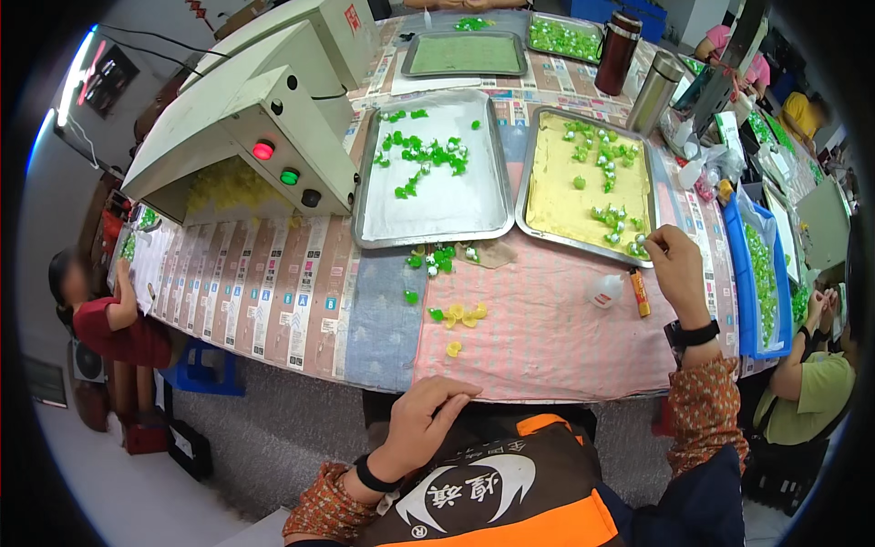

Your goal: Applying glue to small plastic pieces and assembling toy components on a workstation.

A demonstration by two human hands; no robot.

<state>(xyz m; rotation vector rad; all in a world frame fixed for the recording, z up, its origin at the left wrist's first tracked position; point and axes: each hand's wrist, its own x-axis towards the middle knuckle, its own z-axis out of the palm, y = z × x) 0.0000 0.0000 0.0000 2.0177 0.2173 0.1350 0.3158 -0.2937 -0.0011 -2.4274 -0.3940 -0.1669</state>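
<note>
Lying just left of the right hand's grip (678, 272), closure unclear: green-and-white pieces (637, 247).

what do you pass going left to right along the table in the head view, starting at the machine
Pale machine with red and green buttons → metal tray with a white surface → metal tray with a yellow surface → right hand → blue bin
</note>
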